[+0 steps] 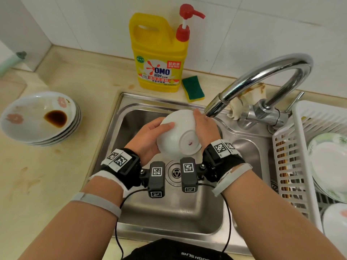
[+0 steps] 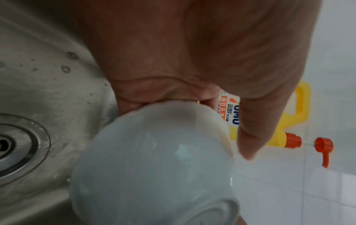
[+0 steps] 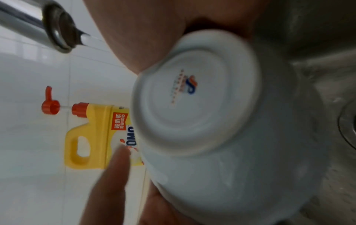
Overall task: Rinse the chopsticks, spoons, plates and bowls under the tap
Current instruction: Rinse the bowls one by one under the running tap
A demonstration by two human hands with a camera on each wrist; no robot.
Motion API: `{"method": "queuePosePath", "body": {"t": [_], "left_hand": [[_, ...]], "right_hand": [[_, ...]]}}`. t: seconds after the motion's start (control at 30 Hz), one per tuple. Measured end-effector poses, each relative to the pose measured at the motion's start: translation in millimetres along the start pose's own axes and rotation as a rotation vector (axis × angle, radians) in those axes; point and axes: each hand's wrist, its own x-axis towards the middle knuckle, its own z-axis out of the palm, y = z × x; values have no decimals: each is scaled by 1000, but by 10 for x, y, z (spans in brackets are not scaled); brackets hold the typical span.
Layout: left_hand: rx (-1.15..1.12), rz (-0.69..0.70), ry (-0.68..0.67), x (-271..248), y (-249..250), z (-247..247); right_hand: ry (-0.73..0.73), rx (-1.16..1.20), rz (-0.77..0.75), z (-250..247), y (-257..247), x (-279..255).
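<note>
Both hands (image 1: pixel 148 137) around upturned bowl (image 1: pixel 178 134)

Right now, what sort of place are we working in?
Most likely a home kitchen sink area: a steel sink with a curved tap, a detergent jug by tiled wall, and a white drying rack of plates.

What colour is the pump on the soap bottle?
Red, on the pump of the yellow bottle; clearest in the head view.

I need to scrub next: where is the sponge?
In the head view the sponge lies on the counter behind the sink, just right of the yellow detergent bottle and left of the tap.
</note>
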Motion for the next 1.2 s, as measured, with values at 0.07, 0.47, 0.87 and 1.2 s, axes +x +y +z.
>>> {"method": "queuePosePath", "body": {"t": [0.07,0.47,0.87,1.2], "left_hand": [[68,19,4,8,20,30],[-39,74,-32,-43,-69,106],[194,140,48,4,17,90],[-9,126,59,-31,-53,7]], "right_hand": [[-2,-28,-30,-12,0,-8],[-59,150,117,77,108,113],[39,59,-75,-8,39,-20],[-18,176,66,37,112,8]]}}
